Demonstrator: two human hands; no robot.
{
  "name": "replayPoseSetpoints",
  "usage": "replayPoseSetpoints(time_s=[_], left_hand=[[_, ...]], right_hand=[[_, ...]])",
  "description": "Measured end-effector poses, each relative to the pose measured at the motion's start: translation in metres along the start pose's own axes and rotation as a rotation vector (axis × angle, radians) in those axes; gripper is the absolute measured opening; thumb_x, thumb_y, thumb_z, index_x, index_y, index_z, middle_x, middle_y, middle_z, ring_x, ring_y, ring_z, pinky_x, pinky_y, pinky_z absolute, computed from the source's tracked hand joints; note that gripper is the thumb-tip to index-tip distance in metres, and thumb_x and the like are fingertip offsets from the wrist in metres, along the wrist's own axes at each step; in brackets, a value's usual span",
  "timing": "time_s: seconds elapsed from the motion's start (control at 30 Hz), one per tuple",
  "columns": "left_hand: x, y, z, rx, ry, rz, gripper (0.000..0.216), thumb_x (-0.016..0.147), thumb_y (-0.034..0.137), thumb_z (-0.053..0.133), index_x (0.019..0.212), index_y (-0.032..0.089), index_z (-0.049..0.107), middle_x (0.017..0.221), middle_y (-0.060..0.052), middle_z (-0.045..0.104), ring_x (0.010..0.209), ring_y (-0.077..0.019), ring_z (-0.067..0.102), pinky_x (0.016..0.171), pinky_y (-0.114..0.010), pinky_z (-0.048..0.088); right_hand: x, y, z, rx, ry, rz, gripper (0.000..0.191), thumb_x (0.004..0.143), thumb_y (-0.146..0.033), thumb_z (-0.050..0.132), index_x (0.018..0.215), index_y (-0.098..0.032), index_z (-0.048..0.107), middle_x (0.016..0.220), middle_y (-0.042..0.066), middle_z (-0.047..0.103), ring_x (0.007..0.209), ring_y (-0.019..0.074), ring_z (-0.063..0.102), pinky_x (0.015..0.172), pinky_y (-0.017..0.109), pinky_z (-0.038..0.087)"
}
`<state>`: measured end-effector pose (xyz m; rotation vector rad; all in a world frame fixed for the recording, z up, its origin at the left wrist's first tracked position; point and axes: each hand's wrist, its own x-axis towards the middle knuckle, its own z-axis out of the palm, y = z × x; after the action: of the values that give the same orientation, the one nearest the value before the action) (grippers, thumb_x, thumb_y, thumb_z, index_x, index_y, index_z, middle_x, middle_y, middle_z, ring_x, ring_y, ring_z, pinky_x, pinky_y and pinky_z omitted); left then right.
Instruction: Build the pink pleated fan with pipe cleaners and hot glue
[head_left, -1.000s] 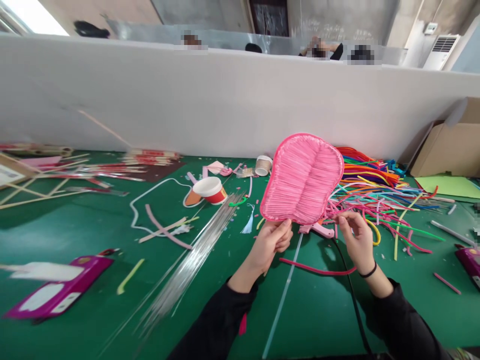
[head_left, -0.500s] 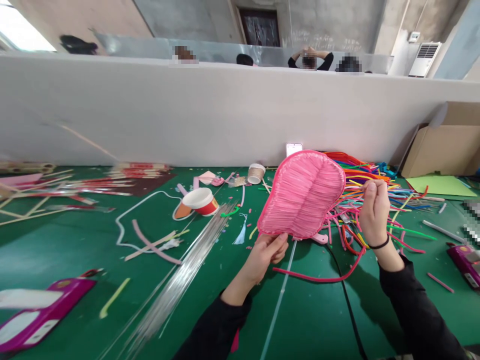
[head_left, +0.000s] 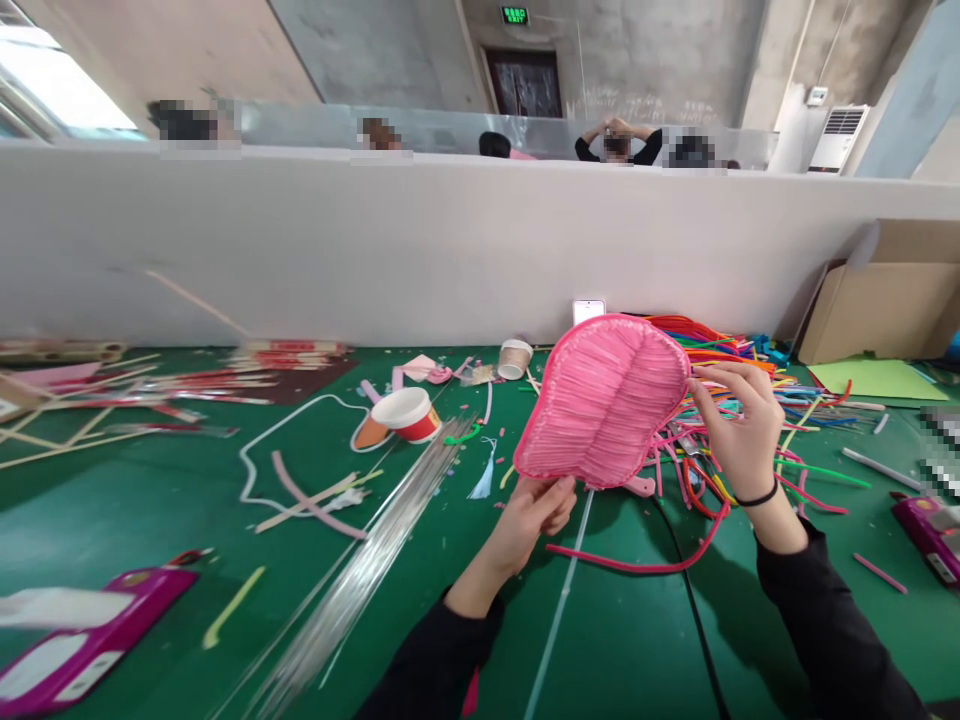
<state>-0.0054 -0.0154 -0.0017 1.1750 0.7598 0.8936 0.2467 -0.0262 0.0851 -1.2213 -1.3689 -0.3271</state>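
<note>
A pink, ribbed, rounded piece (head_left: 600,400), with a fuzzy edging that looks like pipe cleaner and a seam down its middle, is held up over the table. My left hand (head_left: 534,515) is closed on its lower left edge, thumb in front. At the right edge, the thumb and forefinger of my right hand (head_left: 742,425) pinch the border, the other fingers loosely bent. Whether a loose strand is also between them cannot be seen. Below the piece curves a long pink pipe cleaner (head_left: 645,570).
Behind my right hand lies a heap of coloured pipe cleaners (head_left: 682,330). A bundle of thin wires (head_left: 375,560), a paper cup (head_left: 405,412) and a purple device (head_left: 97,640) are on the left. At the back right stands a cardboard box (head_left: 877,310). A white partition (head_left: 420,250) runs behind.
My right hand has moved left from beside the pink piece to its right edge, its fingers opening out somewhat. My left hand keeps its hold. The view has tilted up slightly.
</note>
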Motion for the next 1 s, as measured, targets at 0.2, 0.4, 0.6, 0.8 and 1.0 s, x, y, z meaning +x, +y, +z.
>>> replayPoseSetpoints(time_s=[0.2,0.4,0.6,0.8,1.0], left_hand=[[-0.001,-0.001,0.0,0.004,-0.016,0.03,0.059,0.076,0.066,0.072,0.063,0.021,0.035,0.053,0.011,0.021,0.044,-0.0045,0.018,0.043,-0.022,0.013],[-0.001,-0.004,-0.002,0.082,-0.04,0.104,0.057,0.081,0.068,0.066,0.064,0.021,0.038,0.053,0.01,0.021,0.044,-0.005,0.02,0.044,-0.024,0.014],[0.0,-0.003,-0.001,0.079,-0.01,0.083,0.059,0.079,0.07,0.067,0.063,0.021,0.037,0.052,0.011,0.021,0.044,-0.005,0.019,0.044,-0.023,0.014],[0.002,-0.003,0.0,0.06,0.011,0.016,0.066,0.073,0.074,0.069,0.058,0.021,0.032,0.051,0.011,0.02,0.042,-0.0034,0.019,0.041,-0.021,0.013],[0.007,-0.001,-0.004,0.041,0.083,0.02,0.071,0.069,0.076,0.072,0.054,0.021,0.03,0.05,0.011,0.021,0.042,-0.0024,0.019,0.041,-0.02,0.013]], right_hand=[[-0.002,-0.004,0.008,-0.08,0.068,-0.022,0.012,0.091,-0.035,0.068,0.089,-0.025,0.074,0.089,0.005,0.072,0.086,0.0219,0.066,0.083,0.04,0.05],[-0.008,-0.003,0.012,-0.211,0.067,-0.048,0.015,0.093,-0.035,0.065,0.088,-0.025,0.074,0.089,0.006,0.07,0.087,0.0231,0.06,0.085,0.041,0.045],[-0.008,-0.001,0.017,-0.228,0.081,-0.024,0.009,0.091,-0.028,0.065,0.086,-0.023,0.072,0.088,0.006,0.068,0.089,0.0237,0.06,0.085,0.041,0.046],[-0.003,-0.001,0.015,-0.079,0.082,0.068,0.009,0.089,-0.025,0.065,0.082,-0.022,0.07,0.083,0.004,0.07,0.081,0.0203,0.065,0.077,0.036,0.051],[0.005,0.006,0.007,0.017,0.01,0.088,0.013,0.091,-0.029,0.063,0.082,-0.022,0.068,0.084,0.004,0.071,0.083,0.0199,0.066,0.077,0.036,0.053]])
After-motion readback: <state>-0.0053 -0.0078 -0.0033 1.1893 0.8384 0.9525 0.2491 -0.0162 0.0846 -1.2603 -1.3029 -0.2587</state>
